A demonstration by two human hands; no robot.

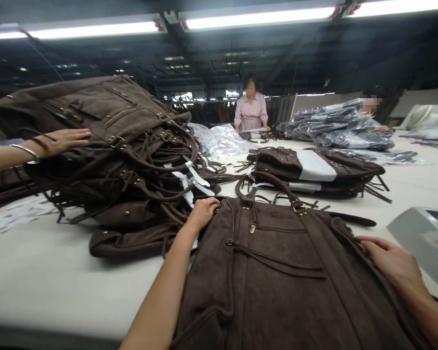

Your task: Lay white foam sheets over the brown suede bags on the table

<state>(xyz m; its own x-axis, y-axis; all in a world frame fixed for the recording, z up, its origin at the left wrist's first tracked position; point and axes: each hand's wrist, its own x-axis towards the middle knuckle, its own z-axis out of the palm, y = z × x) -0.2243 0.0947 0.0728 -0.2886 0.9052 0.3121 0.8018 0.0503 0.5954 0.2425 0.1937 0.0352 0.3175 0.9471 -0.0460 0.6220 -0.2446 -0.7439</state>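
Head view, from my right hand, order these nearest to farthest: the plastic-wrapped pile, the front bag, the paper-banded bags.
1. Front bag: touching the right hand.
2. Paper-banded bags: ahead, beyond the front bag.
3. Plastic-wrapped pile: farther back, right side.

The front bag (277,301) is plain dark brown, its zip pull (253,229) gold; the surface (58,277) off-white, a co-worker's garment (251,108) pale pink.

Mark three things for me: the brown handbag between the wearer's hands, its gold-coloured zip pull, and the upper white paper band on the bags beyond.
Brown handbag (284,296): head view, front panel.
Gold-coloured zip pull (253,229): head view, its tab.
White paper band (317,164): head view, its upper face.
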